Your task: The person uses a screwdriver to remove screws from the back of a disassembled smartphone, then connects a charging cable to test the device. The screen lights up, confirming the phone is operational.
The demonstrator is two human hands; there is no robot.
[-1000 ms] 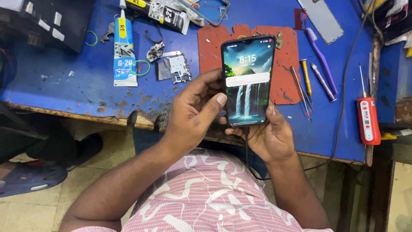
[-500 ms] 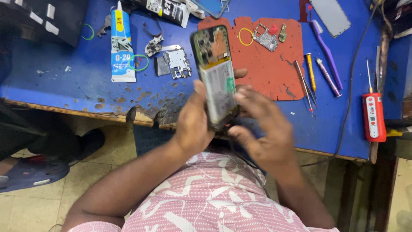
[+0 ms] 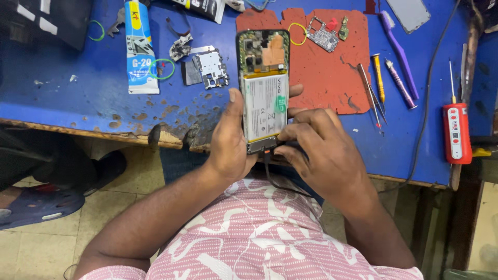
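While a pink-and-white patterned shirt (image 3: 249, 233) filled the foot of the view, a person held an opened smartphone (image 3: 263, 88) upright over the near edge of a blue workbench (image 3: 78, 88). The left hand (image 3: 231, 140) gripped the phone's left side, thumb laid along its edge and fingers wrapped behind it. The right hand (image 3: 324, 150) curled around the lower right corner, fingertips pinched at the bottom edge, where a dark cable (image 3: 275, 179) hung down toward the shirt. With its back cover off, the phone showed a pale battery and, above that, a green circuit board with an orange patch.

Just beyond the hands, the bench edge was chipped and worn to bare wood. Left of the phone lay a small metal shield plate (image 3: 210, 67), and farther left a tube of adhesive (image 3: 140, 49) with a green rubber band (image 3: 162, 69) beside it. Behind the phone sat a red work mat (image 3: 332, 78) carrying a loose circuit board (image 3: 322, 35) and a yellow rubber band (image 3: 297, 33). Right of the mat rested tweezers (image 3: 369, 93), a yellow screwdriver (image 3: 378, 78) and a purple toothbrush (image 3: 397, 49). A red tester (image 3: 456, 129) lay at the far right.
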